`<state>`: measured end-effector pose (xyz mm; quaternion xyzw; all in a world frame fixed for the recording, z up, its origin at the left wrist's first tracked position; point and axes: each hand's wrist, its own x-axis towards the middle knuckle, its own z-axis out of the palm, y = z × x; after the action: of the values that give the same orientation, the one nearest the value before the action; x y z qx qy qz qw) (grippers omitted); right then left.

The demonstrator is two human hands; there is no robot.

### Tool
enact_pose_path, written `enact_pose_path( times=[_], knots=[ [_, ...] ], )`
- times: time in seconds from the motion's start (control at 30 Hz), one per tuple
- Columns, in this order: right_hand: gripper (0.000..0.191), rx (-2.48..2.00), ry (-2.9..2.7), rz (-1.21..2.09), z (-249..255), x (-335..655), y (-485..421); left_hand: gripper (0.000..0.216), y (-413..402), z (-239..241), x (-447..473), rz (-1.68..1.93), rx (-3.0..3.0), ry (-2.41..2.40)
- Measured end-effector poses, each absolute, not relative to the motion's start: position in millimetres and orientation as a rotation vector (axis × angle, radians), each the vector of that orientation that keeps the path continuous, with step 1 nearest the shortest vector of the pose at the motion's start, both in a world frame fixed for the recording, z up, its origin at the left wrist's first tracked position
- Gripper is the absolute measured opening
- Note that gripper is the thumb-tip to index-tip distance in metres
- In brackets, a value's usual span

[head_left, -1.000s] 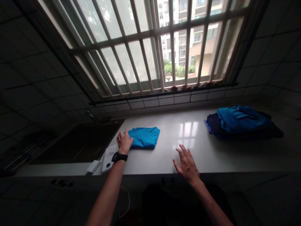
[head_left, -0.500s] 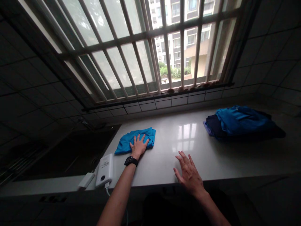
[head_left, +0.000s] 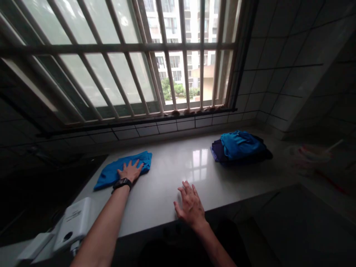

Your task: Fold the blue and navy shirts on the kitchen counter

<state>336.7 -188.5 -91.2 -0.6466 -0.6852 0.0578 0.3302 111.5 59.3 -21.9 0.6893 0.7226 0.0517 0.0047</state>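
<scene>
My left hand, with a black watch on its wrist, lies flat with fingers spread on a folded bright blue cloth at the left of the white countertop. My right hand hovers open over the counter's front edge, fingers apart, holding nothing. A pile of blue and dark garments sits at the back right of the counter, well away from both hands.
A white power bank with a small adapter lies at the counter's front left corner. A dark sink is to the left. A barred window runs behind the counter. Dim objects sit in the far right corner.
My left hand went from the cloth's left edge to lying flat on top of it. The view has swung to the right, and my right hand has stayed open above the counter.
</scene>
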Motion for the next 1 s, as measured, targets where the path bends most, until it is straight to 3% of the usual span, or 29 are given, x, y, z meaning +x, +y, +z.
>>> enact_pose_path(
  times=[0.17,0.37,0.63,0.83,0.93,1.0],
  knots=[
    [0.049,-1.663,-1.808,0.190,-89,338,-189,0.041,8,-1,144,0.273,2.412,2.028],
    [0.040,-1.679,-1.853,0.159,-84,340,-190,0.047,-110,-33,145,0.809,1.931,1.320],
    [0.024,-1.731,-1.897,0.142,-75,341,-190,0.041,-138,-69,135,1.004,1.759,1.271],
    [0.032,-1.842,-1.794,0.014,13,442,-148,0.038,-143,-65,135,0.994,1.741,1.227],
    [0.035,-2.183,-1.529,-0.127,58,518,-119,0.039,-143,-65,138,0.948,1.760,1.201],
    [0.050,-2.429,-1.309,-0.181,69,558,-105,0.039,-143,-65,139,0.933,1.778,1.195]
  ],
)
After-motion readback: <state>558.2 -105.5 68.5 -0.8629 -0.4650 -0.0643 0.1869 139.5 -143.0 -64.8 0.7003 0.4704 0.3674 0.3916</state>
